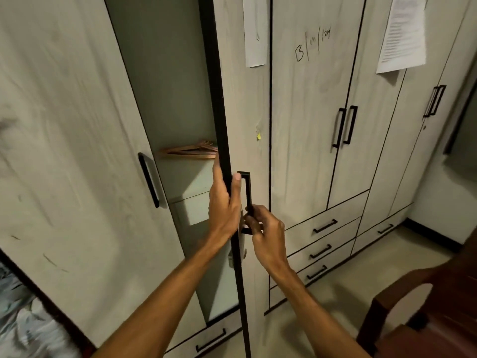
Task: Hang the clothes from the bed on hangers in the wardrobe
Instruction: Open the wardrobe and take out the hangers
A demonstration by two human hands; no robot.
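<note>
Your left hand (224, 202) grips the black edge of the wardrobe door (245, 112), fingers behind it and thumb on the front. Your right hand (265, 228) curls around the lower end of the door's black handle (248, 192). The door stands ajar. Through the gap, copper-coloured hangers (192, 151) lie piled on a shelf inside.

A row of pale wood-grain wardrobes (309, 112) with black edging and black bar handles (344, 126) fills the far side, with stacked drawers (325, 228) low at the right, a printed paper sheet (402, 32) taped high at the right, a second sheet (255, 29) left of it and a black scrawl (312, 45) between them. The floor (343, 288) is pale beige, and a dark reddish-brown chair (423, 306) stands near at the right. Far right, a white wall (436, 202) meets the floor at a black skirting (433, 232), in dim, warm light.
</note>
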